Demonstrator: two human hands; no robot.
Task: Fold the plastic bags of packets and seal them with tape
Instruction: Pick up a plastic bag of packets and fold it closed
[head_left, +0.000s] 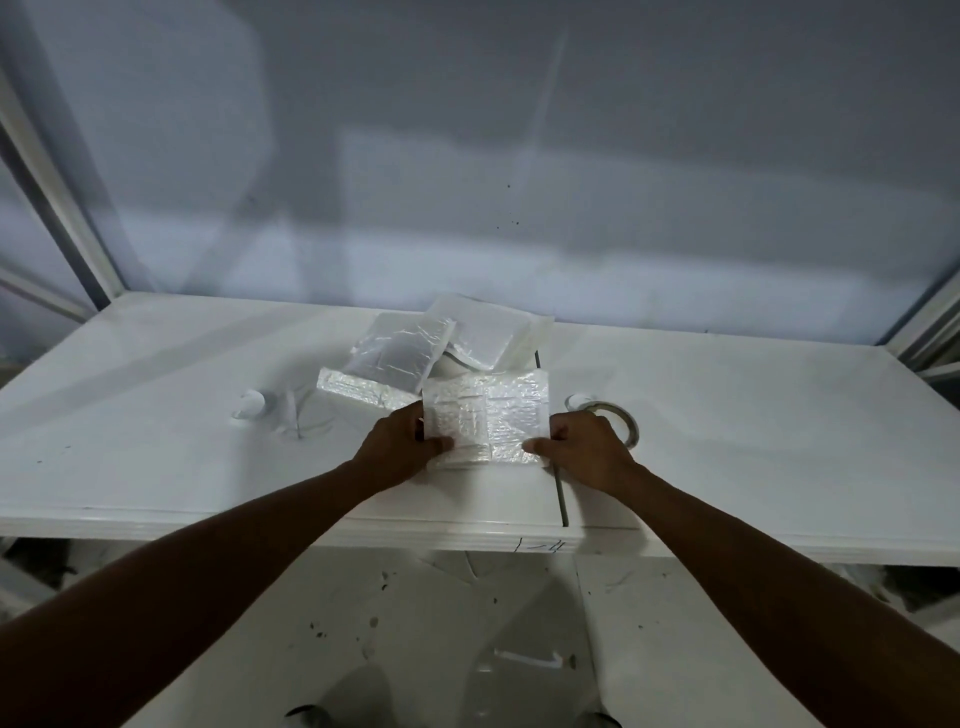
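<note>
**Q:** Where is the bag being worked on?

**A:** A clear plastic bag (470, 434) lies flat on a white worktop (156, 415), straight in front of the person. The left hand (400, 447) grips its left edge with the thumb on top. The right hand (582, 449) pinches its near right corner the same way.

**Q:** What is inside it?

**A:** Flat, pale packets (517, 415) show through the film, laid side by side in what looks like a grid. How many there are cannot be told.

**Q:** How would it handle?

**A:** Probably light and floppy. The film is glossy and crinkled, so it is likely slippery and springy at a fold. The packets inside look as if they give it some body. The slack plastic along the edges and corners looks the best place to take hold, with the thumbs pressing each crease down.

**Q:** What else is there?

**A:** Just beyond it, a loose pile of bags (410, 353) overlaps at angles, each holding similar packets. A roll of tape (635, 431) lies flat just beyond the right hand, within easy reach. A small white object (253, 406) sits well to the left; what it is cannot be told.
</note>
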